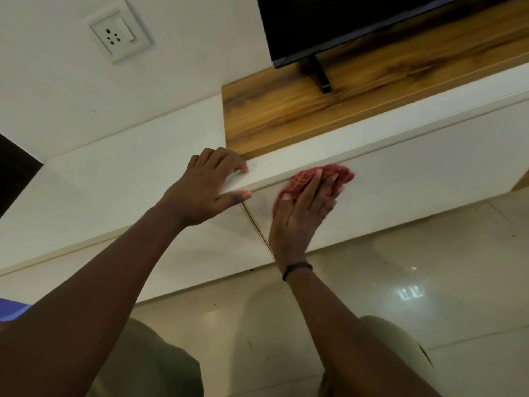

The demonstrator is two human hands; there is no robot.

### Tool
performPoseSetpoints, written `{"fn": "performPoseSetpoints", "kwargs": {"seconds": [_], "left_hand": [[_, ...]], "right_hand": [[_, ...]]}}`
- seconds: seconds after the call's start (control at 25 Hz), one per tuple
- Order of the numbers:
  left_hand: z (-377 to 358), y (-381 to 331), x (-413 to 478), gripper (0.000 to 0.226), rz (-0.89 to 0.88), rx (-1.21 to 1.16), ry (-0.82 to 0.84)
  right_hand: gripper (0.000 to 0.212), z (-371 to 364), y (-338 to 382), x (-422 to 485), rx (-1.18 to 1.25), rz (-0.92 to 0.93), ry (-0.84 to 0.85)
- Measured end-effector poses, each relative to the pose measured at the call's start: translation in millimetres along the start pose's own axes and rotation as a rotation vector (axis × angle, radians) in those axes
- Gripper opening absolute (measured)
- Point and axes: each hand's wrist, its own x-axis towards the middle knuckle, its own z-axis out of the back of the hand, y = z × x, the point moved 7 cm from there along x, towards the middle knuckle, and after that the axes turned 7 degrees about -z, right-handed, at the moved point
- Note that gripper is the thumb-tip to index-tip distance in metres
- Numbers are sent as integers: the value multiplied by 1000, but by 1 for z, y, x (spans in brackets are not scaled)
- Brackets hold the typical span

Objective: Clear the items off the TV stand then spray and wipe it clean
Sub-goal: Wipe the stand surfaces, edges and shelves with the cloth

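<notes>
Head view: right hand (303, 207) is pressing the crumpled red cloth (312, 179) flat-fingered against the white TV stand (400, 179) front, left hand (206, 187) fingers gripping its top edge; cloth risks slipping out.

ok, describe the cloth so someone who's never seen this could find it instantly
Start at the black TV on the wood-topped stand. Drop to the stand's white front panel, just under its lip. The cloth is bunched there under the flat right hand, the only red thing against all the white.
</notes>
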Motion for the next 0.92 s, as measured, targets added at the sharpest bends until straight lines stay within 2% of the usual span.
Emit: {"fn": "performPoseSetpoints", "kwargs": {"seconds": [0.08, 0.16, 0.2, 0.28, 0.32, 0.36, 0.4, 0.48, 0.56, 0.68, 0.76, 0.84, 0.92], "left_hand": [[0, 2, -2, 46, -12, 8, -29], [-1, 2, -1, 46, -20, 21, -27], [-1, 1, 0, 46, -26, 21, -21], [-1, -2, 0, 46, -23, 12, -9], [1, -2, 0, 47, -13, 22, -9], [3, -3, -2, 49, -10, 57, -14], [6, -7, -2, 50, -18, 125, -32], [10, -27, 17, 53, -95, 258, -81], [2, -58, 61, 53, -176, 263, -48], [-15, -91, 117, 50, -162, 196, 11], [-23, -93, 127, 46, -135, 173, -58], [-25, -93, 125, 44, -148, 200, -114], [-22, -95, 123, 43, -168, 214, -136]], "right_hand": [[66, 15, -21, 26, 67, -98, -149], [65, 26, -55, 36, 218, -372, -277], [63, 27, -77, 33, 294, -566, -293], [62, 14, -105, 15, 373, -952, -190], [60, 8, -107, -2, 390, -1139, -194], [56, -1, -98, -17, 354, -1219, -161], [55, -9, -80, -30, 305, -1189, -66], [62, -23, -29, -45, 422, -874, 108], [75, -16, -1, -34, 408, -640, 69], [74, 20, -25, 18, 287, -528, -98], [72, 45, -66, 51, 303, -574, -251], [73, 55, -103, 60, 410, -717, -354], [72, 47, -129, 47, 481, -908, -332]]}}
